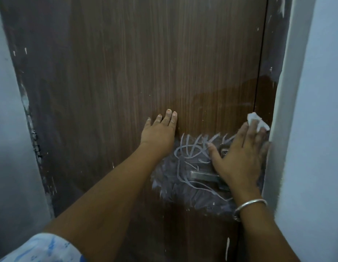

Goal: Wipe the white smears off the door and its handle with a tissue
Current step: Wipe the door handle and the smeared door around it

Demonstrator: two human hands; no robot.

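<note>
A brown wood-grain door (145, 63) fills the view. White smears (185, 167) cover a patch around its metal lever handle (204, 175), with curved streaks above and below it. My left hand (160, 129) lies flat and open against the door, just up-left of the smears. My right hand (243, 154) presses a crumpled white tissue (257, 121) under its fingers against the door near the right edge, above the handle. The palm covers the lock plate (224, 151) in part. A silver bangle sits on the right wrist.
A pale wall and door frame (304, 129) stand close on the right, touching my right hand's little finger side. Another pale wall (11, 129) with chipped paint borders the door on the left. Small white flecks dot the door elsewhere.
</note>
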